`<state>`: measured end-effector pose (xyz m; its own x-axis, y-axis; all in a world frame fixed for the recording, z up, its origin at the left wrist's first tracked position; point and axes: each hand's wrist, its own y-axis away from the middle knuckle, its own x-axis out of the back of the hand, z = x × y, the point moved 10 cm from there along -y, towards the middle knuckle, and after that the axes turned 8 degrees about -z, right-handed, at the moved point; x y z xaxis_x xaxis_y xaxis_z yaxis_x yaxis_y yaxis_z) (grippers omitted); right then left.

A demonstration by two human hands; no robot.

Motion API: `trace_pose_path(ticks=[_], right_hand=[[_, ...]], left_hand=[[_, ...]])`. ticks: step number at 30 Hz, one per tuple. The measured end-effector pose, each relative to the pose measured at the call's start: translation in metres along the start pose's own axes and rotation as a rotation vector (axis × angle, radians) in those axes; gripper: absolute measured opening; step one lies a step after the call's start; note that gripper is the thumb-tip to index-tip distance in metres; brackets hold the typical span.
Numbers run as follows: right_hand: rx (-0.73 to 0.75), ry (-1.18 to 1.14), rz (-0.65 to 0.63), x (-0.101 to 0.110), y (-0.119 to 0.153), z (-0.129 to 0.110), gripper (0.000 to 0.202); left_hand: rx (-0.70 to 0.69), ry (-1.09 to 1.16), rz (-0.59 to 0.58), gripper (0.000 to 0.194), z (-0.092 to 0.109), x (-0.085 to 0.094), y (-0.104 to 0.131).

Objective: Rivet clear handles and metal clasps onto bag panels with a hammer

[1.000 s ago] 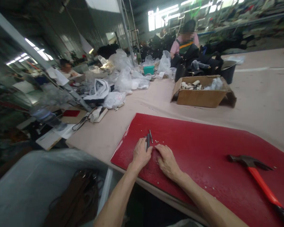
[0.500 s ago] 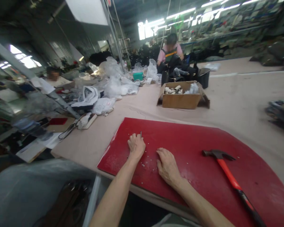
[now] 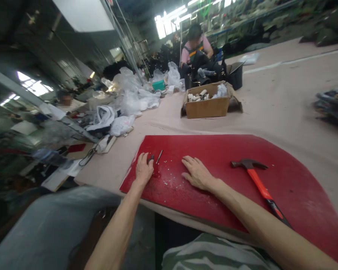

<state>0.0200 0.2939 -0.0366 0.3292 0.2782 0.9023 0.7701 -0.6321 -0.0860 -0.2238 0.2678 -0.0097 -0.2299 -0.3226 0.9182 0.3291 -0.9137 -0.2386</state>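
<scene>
My left hand (image 3: 144,169) is at the left part of a red board (image 3: 222,150), its fingers curled at a small dark piece (image 3: 151,158) too small to make out in full. Just right of those fingers, a thin metal rod (image 3: 159,156) lies on the board, apart from the hand. My right hand (image 3: 197,173) rests on the board with fingers stretched out, holding nothing. Tiny pale bits (image 3: 169,176) are scattered between both hands. Farther right lies a claw hammer (image 3: 256,178) with a red and black handle, touched by neither hand.
Beyond the board stands an open cardboard box (image 3: 207,108) with white pieces inside. Clear plastic bags (image 3: 135,99) are heaped at the back left. A person (image 3: 195,48) sits behind black bags across the table. A dark stack (image 3: 334,107) is at the right.
My left hand has moved left, off the metal rod, which now shows on the board. My right hand has spread its fingers flatter. The whole view has shifted somewhat.
</scene>
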Motion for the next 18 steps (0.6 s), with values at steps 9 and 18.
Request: trace_pose_path(ticks=[9,18], right_hand=[[0.253,0.037,-0.136,-0.039,-0.056,-0.053,0.064],[0.290,-0.075,-0.060,-0.037,-0.015,-0.099,0.050]], left_hand=[[0.151,0.159,0.099,0.038,-0.048,0.030,0.110],[0.250,0.117,0.165,0.036,-0.040,0.032,0.163]])
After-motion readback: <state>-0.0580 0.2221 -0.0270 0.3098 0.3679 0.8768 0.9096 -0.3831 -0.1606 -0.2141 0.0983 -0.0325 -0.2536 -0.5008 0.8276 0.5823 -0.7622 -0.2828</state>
